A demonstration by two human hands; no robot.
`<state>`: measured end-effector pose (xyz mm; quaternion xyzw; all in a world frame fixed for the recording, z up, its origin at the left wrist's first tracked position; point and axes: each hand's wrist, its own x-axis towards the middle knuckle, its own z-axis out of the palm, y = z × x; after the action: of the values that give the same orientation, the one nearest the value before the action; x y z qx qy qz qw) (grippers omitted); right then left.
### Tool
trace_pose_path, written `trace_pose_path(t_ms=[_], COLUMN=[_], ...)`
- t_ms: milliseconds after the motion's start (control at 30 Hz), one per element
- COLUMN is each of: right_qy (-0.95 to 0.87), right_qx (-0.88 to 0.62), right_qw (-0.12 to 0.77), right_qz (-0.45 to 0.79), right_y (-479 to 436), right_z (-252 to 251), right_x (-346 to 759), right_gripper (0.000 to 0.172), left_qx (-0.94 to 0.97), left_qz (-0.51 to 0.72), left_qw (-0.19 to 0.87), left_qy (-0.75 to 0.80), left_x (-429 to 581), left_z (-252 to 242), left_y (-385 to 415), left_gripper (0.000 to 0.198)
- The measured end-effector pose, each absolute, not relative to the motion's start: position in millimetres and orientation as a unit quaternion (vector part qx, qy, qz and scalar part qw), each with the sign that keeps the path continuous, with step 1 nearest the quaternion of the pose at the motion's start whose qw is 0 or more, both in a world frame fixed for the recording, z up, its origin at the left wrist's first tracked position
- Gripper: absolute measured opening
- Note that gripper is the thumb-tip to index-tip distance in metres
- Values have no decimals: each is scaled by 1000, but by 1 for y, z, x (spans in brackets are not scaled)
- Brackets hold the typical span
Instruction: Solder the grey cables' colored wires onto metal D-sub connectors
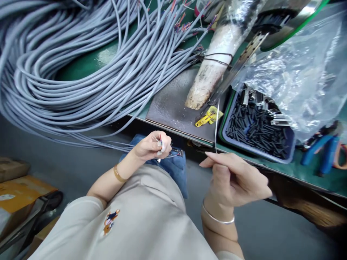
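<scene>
My left hand (154, 146) is closed, with fingers pinched around the end of a grey cable (119, 145). Thin coloured wires poke up between its thumb and fingers. Just beyond those fingers, over the blue jeans, metal connectors (177, 152) hang on wires, partly hidden by the hand. At the front edge of the bench, my right hand (234, 178) has its thumb and forefinger pressed together at the lower end of a thin silvery wire (216, 126). That wire runs down from beside a white, plastic-wrapped tube (214, 65).
A large bundle of grey cables (89, 90) covers the bench's left side. A yellow tool (205, 118) lies on a dark board (173, 104). To the right are a blue tray (267, 156) of black sleeves and metal connectors, clear plastic bags (306, 72) and blue-handled pliers (326, 153).
</scene>
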<state>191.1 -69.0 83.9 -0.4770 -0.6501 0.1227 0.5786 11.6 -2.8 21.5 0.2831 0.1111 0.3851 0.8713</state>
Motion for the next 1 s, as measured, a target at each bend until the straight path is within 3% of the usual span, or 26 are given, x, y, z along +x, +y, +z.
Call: trace_pose_path(t_ms=[200, 400, 467, 600, 733, 1000], right_qy=[-708, -740, -755, -732, -667, -616], right_qx=[-432, -441, -443, -485, -537, -568], right_qw=[549, 496, 472, 462, 479, 474], right_qz=[100, 107, 106, 127, 194, 271], right_y=[-72, -73, -71, -65, -61, -58], right_z=[85, 89, 89, 84, 77, 76], right_x=[185, 178, 177, 176, 181, 184], right_gripper=[30, 20, 17, 22, 25, 6], left_qx=[323, 344, 345, 334, 378, 425], left_qz=[348, 324, 329, 359, 364, 392], left_qw=[871, 867, 861, 833, 777, 749], left_qy=[125, 158, 177, 256, 347, 322], left_x=[6, 2, 2, 5, 11, 22], left_z=[2, 5, 14, 39, 55, 66], left_y=[-2, -1, -2, -7, -12, -14], left_gripper=[68, 72, 68, 41, 35, 28])
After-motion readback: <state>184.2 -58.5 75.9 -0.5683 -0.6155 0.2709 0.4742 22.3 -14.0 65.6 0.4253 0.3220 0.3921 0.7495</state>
